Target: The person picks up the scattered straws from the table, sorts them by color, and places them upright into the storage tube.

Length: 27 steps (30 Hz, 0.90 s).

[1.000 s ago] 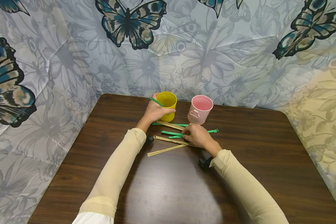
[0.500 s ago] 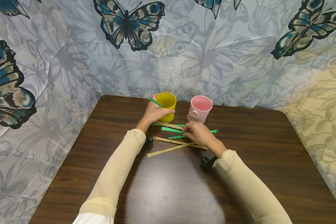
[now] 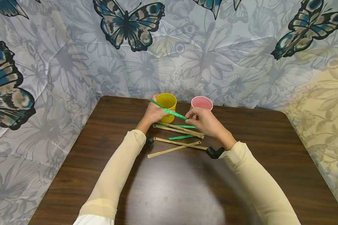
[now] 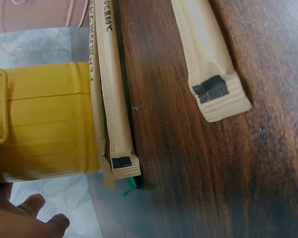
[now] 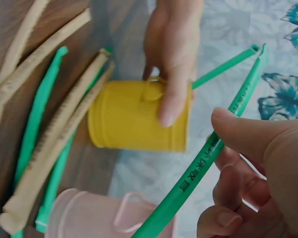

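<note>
My left hand point(image 3: 154, 112) grips the yellow bucket point(image 5: 134, 119) from its left, thumb across the near side. One green paper-wrapped straw point(image 5: 223, 68) sticks out of the bucket's mouth, slanting over that hand. Thumb and fingertips of my right hand point(image 3: 205, 121) pinch a second green wrapped straw point(image 5: 188, 173) near its middle, raised above the table. In the head view its far end overlaps the left thumb at the bucket's front. Behind the right hand stands a pink bucket point(image 3: 202, 103), its lower part mostly hidden.
Several brown wrapped straws point(image 3: 164, 152) lie on the dark wooden table point(image 3: 171, 187) in front of the buckets, some crossing. Among them lie green wrapped straws point(image 3: 181, 137). A butterfly-print cloth point(image 3: 149, 68) hangs right behind the table's back edge.
My right hand has picked a green straw up from the pile and lifted it up toward the yellow bucket. The left hand has stayed on the bucket.
</note>
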Motion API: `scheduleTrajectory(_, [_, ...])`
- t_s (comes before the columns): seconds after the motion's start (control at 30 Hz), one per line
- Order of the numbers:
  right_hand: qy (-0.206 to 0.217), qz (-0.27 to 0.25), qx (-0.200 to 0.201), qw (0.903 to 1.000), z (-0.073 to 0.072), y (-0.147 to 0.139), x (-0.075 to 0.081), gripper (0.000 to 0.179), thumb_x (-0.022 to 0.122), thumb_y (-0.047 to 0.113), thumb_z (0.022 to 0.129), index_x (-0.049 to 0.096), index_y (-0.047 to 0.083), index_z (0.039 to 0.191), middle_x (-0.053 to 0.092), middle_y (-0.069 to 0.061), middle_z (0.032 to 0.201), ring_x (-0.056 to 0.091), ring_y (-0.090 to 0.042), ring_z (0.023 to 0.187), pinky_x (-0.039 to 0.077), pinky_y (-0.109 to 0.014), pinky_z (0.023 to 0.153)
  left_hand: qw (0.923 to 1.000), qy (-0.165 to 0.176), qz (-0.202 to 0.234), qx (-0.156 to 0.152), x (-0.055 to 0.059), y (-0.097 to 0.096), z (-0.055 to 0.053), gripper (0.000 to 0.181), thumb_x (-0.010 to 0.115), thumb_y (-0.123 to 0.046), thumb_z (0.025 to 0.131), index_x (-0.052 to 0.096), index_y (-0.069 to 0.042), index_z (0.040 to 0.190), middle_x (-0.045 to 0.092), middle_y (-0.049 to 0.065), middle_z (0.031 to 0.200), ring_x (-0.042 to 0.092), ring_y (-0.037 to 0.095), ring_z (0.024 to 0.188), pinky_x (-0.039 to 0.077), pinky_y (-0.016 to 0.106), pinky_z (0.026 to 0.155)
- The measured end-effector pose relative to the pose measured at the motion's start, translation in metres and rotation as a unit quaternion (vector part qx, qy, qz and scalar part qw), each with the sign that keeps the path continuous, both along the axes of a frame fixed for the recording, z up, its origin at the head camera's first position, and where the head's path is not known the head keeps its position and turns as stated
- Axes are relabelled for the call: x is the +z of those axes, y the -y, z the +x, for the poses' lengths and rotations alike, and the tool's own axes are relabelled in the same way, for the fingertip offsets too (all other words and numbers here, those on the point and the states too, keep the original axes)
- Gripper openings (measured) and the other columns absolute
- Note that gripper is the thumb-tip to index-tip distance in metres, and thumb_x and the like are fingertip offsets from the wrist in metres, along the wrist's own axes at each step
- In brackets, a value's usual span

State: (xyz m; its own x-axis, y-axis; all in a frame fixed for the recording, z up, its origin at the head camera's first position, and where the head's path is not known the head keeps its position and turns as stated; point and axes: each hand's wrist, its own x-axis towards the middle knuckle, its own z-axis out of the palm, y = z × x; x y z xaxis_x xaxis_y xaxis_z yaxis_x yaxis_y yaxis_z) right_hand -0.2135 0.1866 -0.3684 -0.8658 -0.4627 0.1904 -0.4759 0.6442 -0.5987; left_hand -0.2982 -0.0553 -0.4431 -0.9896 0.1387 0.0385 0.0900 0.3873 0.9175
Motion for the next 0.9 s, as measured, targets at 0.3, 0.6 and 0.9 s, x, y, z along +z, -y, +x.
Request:
scheduleTrajectory(0.3, [-0.025, -0.029, -0.001, 0.9993, -0.013, 0.017, 0.023, 0.011, 0.077, 0.015, 0.092, 0.073, 0.007, 0.1, 0.07, -0.006, 0.085, 0.056, -0.019, 0.066, 0.047, -0.024, 0.062, 0.9997, -0.018, 0.01, -0.011, -0.001, 0.001, -0.001, 0.105, 0.091, -0.036, 0.075, 0.025, -0.012, 0.154, 0.052, 0.012, 0.139, 0.055, 0.026, 0.124, 0.048, 0.045, 0.107])
scheduleTrajectory(0.6, [-0.035, -0.089, -0.007, 0.9954, -0.024, 0.042, 0.051, 0.014, 0.076, 0.017, 0.093, 0.072, 0.009, 0.103, 0.072, -0.008, 0.094, 0.052, -0.017, 0.063, 0.04, -0.021, 0.055, 0.9998, -0.017, -0.012, -0.008, -0.002, 0.002, -0.001, 0.105, 0.09, -0.046, 0.074, 0.028, -0.016, 0.153, 0.054, 0.006, 0.137, 0.056, 0.022, 0.12, 0.051, 0.041, 0.102])
scheduleTrajectory(0.9, [-0.021, -0.129, -0.025, 0.9911, -0.039, 0.065, 0.072, 0.015, 0.075, 0.022, 0.094, 0.071, 0.012, 0.103, 0.07, -0.004, 0.097, 0.047, -0.017, 0.062, 0.038, -0.023, 0.051, 0.9994, -0.03, -0.002, -0.018, 0.0, 0.003, 0.0, 0.104, 0.09, -0.044, 0.074, 0.029, -0.012, 0.153, 0.055, 0.008, 0.135, 0.058, 0.023, 0.117, 0.053, 0.042, 0.1])
